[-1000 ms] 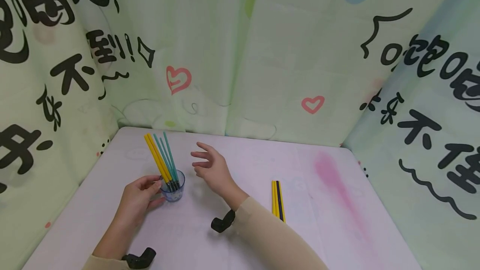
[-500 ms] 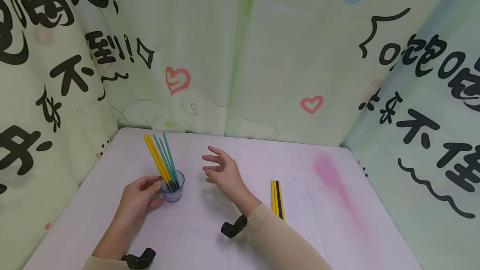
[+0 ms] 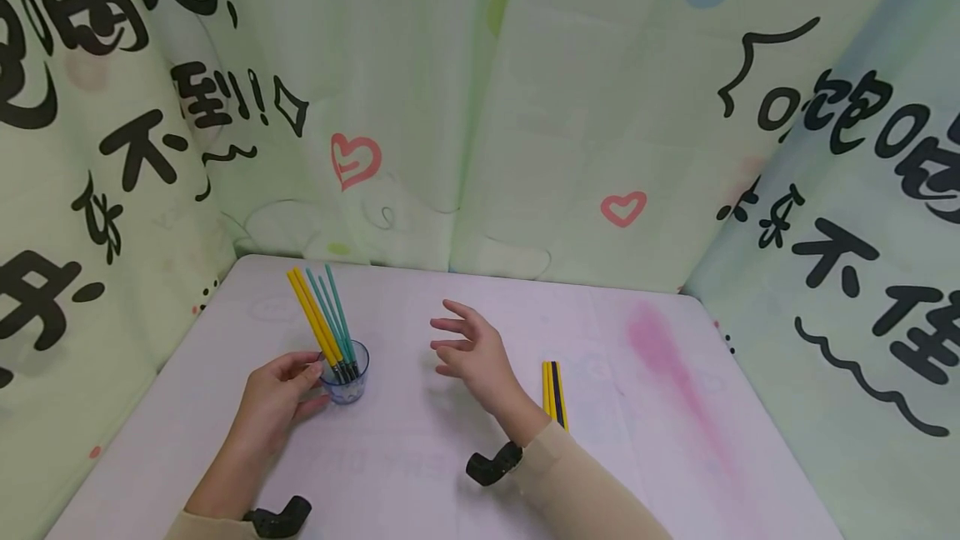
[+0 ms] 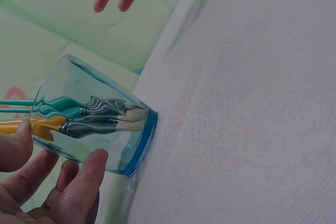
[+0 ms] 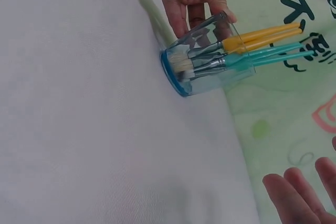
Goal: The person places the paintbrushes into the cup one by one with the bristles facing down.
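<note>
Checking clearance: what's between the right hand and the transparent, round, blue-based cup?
The head view shows only bare, pale tabletop between right hand and cup.

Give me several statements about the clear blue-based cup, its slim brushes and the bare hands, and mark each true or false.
1. Slim yellow-handled brushes and teal-handled brushes rest bristles-down in the clear blue-based cup. True.
2. The bare right hand grips the cup. False: the bare left hand holds it; the right hand hovers apart.
3. Thin yellow and dark blue sticks lie on the pale table. True.
4. The sticks show whole in the head view. False: the beige sleeve hides their lower part.
</note>
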